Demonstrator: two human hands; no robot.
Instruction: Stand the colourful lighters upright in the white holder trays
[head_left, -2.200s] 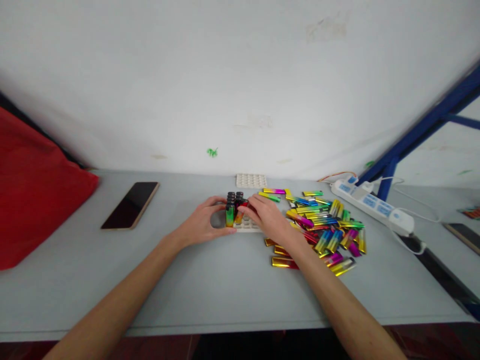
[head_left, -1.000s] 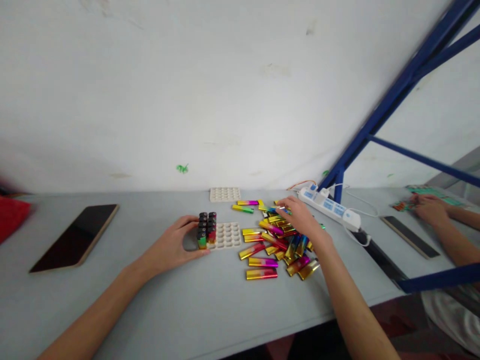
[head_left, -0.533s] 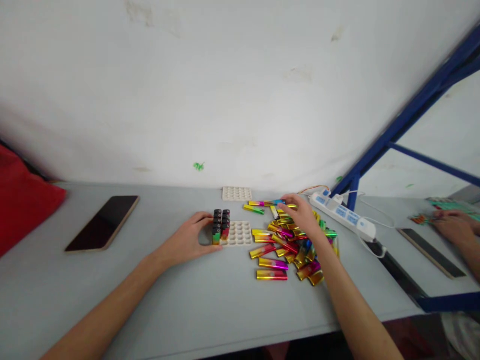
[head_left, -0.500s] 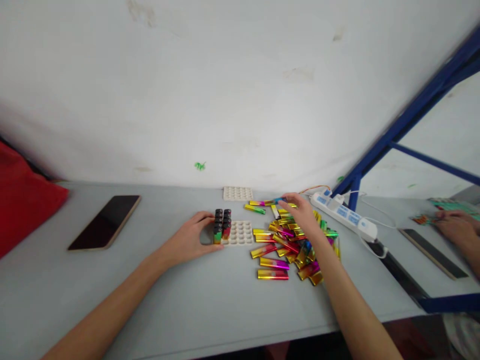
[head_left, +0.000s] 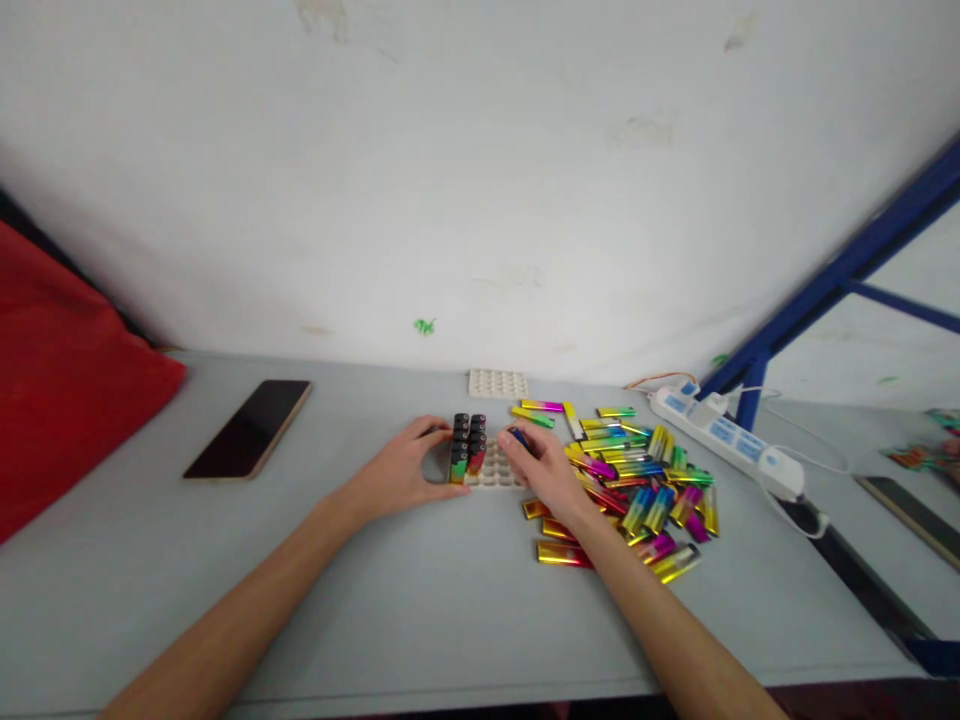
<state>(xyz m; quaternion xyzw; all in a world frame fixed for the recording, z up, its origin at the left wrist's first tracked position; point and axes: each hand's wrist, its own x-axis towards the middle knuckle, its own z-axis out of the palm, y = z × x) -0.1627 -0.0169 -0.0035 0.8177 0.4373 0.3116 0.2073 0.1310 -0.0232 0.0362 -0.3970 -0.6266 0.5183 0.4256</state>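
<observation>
A white tray with rows of holes (head_left: 495, 474) lies flat on the grey table. At its left end, two rows of shiny lighter bodies (head_left: 459, 466) stand with black ends up, coloured red and green below. My left hand (head_left: 409, 462) curves around that end, thumb at the near corner and fingers at the far side, gripping the tray. Over the tray's right part, my right hand (head_left: 541, 462) is closed on a lighter body (head_left: 519, 437); its dark blue end shows between the fingers and the rest is hidden.
Right of the tray spreads a pile of metallic lighter bodies (head_left: 630, 472). A second white tray (head_left: 498, 383) lies by the wall. A dark phone (head_left: 249, 428) and red cloth (head_left: 67, 370) are at left. At right are a power strip (head_left: 726, 440) and blue frame (head_left: 817, 290).
My right hand has come from the far side of the pile, left and nearer, to the tray, carrying a blue lighter body. My left hand stays at the tray. The view has shifted slightly.
</observation>
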